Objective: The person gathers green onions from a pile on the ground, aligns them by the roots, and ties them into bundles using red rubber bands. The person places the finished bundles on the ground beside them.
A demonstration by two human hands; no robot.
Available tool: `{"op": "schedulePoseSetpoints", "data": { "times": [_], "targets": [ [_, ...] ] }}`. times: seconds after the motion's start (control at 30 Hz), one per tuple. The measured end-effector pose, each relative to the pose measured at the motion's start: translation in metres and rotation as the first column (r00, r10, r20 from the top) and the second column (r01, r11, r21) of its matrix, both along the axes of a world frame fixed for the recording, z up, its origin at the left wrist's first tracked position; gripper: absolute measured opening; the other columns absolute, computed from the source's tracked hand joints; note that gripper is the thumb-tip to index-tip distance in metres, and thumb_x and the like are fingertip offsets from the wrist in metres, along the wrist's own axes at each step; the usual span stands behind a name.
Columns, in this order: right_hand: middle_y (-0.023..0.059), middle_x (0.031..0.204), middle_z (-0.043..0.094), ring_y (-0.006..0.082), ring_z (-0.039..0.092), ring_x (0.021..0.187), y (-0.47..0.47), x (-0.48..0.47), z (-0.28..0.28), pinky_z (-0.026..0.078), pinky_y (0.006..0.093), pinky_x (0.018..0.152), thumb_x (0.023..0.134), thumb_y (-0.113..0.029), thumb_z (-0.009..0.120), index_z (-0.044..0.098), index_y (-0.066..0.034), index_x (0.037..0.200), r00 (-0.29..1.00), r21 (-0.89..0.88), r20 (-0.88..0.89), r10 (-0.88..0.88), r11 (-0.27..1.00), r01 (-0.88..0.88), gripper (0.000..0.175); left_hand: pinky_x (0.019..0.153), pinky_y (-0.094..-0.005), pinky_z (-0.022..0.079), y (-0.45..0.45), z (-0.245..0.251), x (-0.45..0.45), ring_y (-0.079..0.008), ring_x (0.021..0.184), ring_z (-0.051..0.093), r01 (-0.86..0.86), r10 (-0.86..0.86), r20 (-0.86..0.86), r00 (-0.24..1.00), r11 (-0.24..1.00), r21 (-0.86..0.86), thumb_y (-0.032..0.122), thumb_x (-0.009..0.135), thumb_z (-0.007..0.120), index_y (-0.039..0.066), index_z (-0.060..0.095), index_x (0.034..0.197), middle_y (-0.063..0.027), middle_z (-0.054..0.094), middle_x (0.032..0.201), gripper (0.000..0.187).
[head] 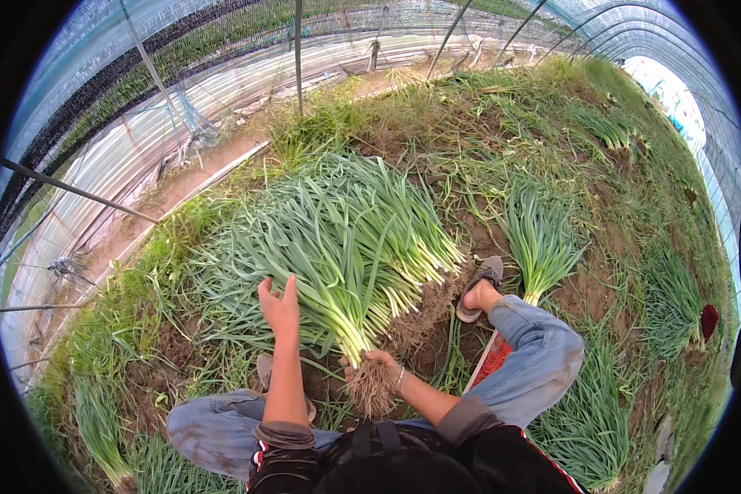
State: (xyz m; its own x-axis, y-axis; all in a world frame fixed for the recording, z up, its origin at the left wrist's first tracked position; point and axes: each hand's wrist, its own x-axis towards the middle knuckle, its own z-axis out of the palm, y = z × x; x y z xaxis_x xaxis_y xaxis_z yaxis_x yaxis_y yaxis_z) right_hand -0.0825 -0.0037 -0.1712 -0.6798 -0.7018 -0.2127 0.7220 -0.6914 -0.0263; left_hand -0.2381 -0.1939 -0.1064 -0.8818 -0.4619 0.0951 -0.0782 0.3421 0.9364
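My right hand [376,364] grips a bunch of leafy green garlic-like plants [349,330] around the pale stems, just above their brown, fibrous roots [373,389]. The leaves of this bunch spread away from me over a large pile of the same plants [401,228]. My left hand [280,307] is raised at the left edge of the bunch, thumb and fingers apart, with nothing held in it. Whether it touches the leaves, I cannot tell. Soil-matted roots [417,321] of the pile lie toward my right foot.
Another bunch [540,253] lies beyond my right shoe [480,287]. Red netting or twine [493,361] sits in a white-edged container by my right leg. More plants lie at right [583,414] and lower left [99,426]. Metal poles [298,55] stand along the plastic tunnel wall.
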Motion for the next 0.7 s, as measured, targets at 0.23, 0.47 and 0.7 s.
{"op": "schedulePoseSetpoints", "data": {
  "times": [0.23,0.47,0.7],
  "targets": [
    [0.0136,0.103,0.067,0.0246,0.067,0.09,-0.004,-0.007,0.0,0.055,0.0408,0.086,0.084,-0.018,0.064,0.053,-0.0015,0.124,0.979,0.375,0.12,0.167,0.905,-0.201,0.045,0.08,-0.0348,0.053,0.018,-0.02,0.095,-0.0307,0.098,0.064,-0.11,-0.726,0.401,0.559,0.415,0.903,0.029,0.081,0.076,-0.005,0.054,0.118,-0.0202,0.062,0.108,0.055],
    [0.0121,0.136,0.051,0.0223,0.045,0.128,0.003,-0.007,0.03,0.04,0.0396,0.103,0.086,-0.053,0.063,0.048,-0.0093,0.138,0.869,0.861,-0.092,0.487,0.478,-0.176,0.069,0.075,-0.0383,0.056,0.031,-0.019,0.097,-0.029,0.077,0.067,-0.085,-0.736,0.278,0.617,0.29,0.953,0.002,0.078,0.066,-0.005,0.057,0.102,-0.0195,0.066,0.084,0.027],
    [0.0191,0.107,0.066,0.0365,0.061,0.098,0.09,-0.086,0.025,0.049,0.0422,0.087,0.088,-0.034,0.062,0.061,0.0026,0.111,0.894,0.784,-0.407,0.187,-0.432,0.446,0.043,0.068,-0.0351,0.056,-0.011,0.133,0.016,-0.0211,0.066,0.061,0.035,-0.604,0.144,0.784,0.274,0.961,0.005,0.076,0.062,-0.004,0.054,0.102,-0.0104,0.06,0.073,0.029]
  ]
}}
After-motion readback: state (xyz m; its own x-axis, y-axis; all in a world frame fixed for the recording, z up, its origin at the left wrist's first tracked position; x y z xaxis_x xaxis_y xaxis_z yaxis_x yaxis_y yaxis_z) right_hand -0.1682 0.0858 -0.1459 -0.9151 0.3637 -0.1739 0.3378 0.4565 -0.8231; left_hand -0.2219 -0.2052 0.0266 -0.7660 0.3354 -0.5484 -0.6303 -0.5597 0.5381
